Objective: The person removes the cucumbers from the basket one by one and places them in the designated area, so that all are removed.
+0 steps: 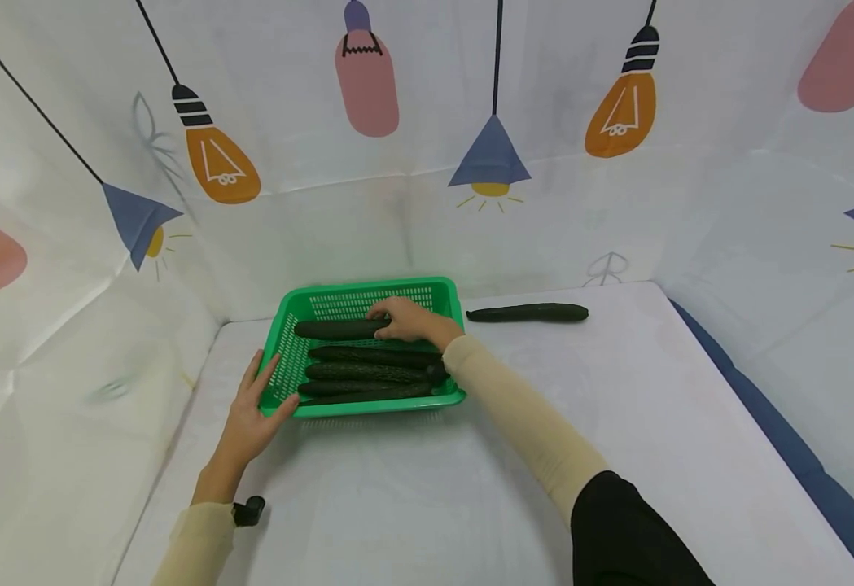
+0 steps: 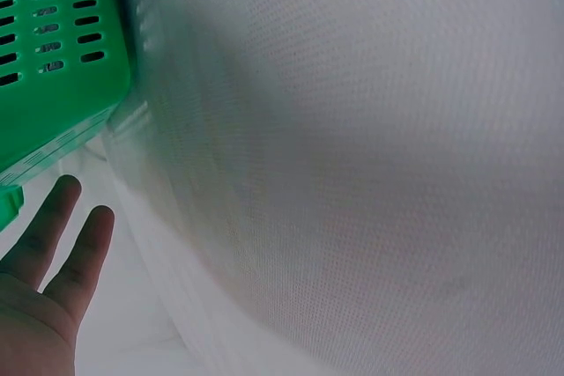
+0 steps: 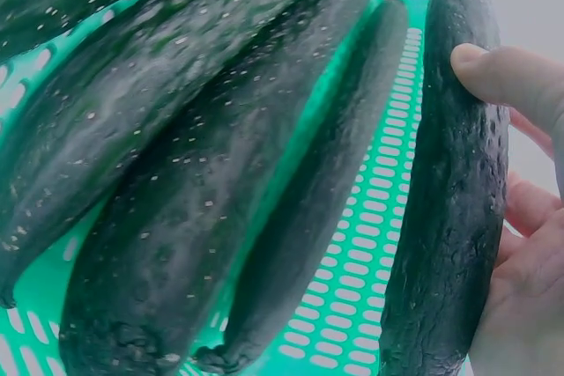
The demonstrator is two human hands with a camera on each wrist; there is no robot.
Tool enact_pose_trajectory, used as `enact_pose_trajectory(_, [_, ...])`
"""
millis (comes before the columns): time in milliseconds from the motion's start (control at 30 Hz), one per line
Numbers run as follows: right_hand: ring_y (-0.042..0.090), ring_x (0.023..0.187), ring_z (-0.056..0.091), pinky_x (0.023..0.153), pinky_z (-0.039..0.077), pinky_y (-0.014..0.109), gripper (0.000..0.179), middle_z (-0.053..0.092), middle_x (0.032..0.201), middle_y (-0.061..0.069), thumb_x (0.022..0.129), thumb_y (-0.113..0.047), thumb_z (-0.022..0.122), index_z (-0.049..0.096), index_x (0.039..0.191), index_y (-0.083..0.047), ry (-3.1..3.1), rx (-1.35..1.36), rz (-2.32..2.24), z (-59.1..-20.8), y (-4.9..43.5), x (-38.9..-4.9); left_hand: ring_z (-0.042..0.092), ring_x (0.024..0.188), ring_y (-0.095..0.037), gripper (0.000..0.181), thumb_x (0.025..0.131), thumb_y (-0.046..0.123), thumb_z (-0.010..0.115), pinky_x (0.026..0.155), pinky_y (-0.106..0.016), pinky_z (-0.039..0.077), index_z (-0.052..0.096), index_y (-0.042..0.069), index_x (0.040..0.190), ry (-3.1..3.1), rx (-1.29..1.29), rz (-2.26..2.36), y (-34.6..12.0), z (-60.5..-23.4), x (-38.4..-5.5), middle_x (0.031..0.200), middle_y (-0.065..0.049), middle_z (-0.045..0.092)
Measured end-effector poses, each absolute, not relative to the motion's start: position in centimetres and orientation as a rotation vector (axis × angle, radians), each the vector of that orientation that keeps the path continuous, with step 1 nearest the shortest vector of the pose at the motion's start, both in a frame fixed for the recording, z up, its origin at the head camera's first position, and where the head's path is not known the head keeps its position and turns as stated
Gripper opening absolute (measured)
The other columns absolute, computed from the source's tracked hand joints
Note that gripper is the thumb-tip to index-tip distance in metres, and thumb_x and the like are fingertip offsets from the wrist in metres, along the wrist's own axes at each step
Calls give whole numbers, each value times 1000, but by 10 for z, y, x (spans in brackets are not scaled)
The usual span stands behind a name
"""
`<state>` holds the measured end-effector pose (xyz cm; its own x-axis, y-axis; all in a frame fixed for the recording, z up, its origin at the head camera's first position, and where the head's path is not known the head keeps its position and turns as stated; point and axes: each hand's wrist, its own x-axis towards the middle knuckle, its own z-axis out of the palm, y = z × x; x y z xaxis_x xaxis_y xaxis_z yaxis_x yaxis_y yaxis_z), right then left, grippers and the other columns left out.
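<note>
My right hand point(image 1: 408, 319) grips a dark green cucumber point(image 1: 335, 329) over the far part of a green plastic basket point(image 1: 375, 410). In the right wrist view the thumb lies across this cucumber point(image 3: 449, 165), with the fingers behind it. Several more cucumbers point(image 1: 368, 373) lie side by side in the nearer part of the basket. At the basket's left end my left hand point(image 1: 251, 419) has its fingers spread along the rim. The left wrist view shows two straight fingers point(image 2: 81, 261) beside the slotted basket wall point(image 2: 62, 85).
Another cucumber point(image 1: 527, 312) lies on the white-covered table point(image 1: 514, 488), right of the basket near the back edge. White sheeting point(image 1: 412, 220) printed with lamps and bulbs hangs behind and at both sides. Blue fabric point(image 1: 778, 423) runs along the right edge.
</note>
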<state>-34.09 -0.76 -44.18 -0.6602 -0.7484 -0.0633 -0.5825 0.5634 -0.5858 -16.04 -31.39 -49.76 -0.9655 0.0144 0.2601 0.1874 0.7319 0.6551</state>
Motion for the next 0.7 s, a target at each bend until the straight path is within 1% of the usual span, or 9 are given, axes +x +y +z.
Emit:
enact_pose_trajectory(233, [26,135,56,109,48,42,45,59,145,11,102,-25,66,59,144,-12,2497,-1104,-759,-431,-6,-338,18,155,-49,81,94,32,73,106,-81,29,31,23,164,-2706,-161,-1054,-315,-498,-160,174,-10,12])
enact_pose_trajectory(367, [25,134,56,109,48,41,44,59,147,9,103,-26,66,59,144,-14,2494,-1115,-756,-428,-2,-340,19,155,-50,81,95,31,73,105,-82,29,31,22,164,-2701,-169,-1059,-315,-498,-160,174,-10,12])
enact_pose_trajectory(567, [26,135,56,108,50,41,44,57,148,10,103,-24,65,59,145,-14,2499,-1100,-782,-421,8,-342,18,155,-49,81,95,31,73,106,-82,29,31,23,164,-2707,-170,-1075,-316,-500,-161,174,-9,11])
enact_pose_trajectory(700, [26,134,56,107,50,41,44,58,147,10,102,-24,66,60,144,-13,2521,-1091,-767,-416,14,-344,19,155,-50,81,95,31,73,105,-82,29,32,22,164,-2699,-176,-1079,-316,-500,-161,174,-10,11])
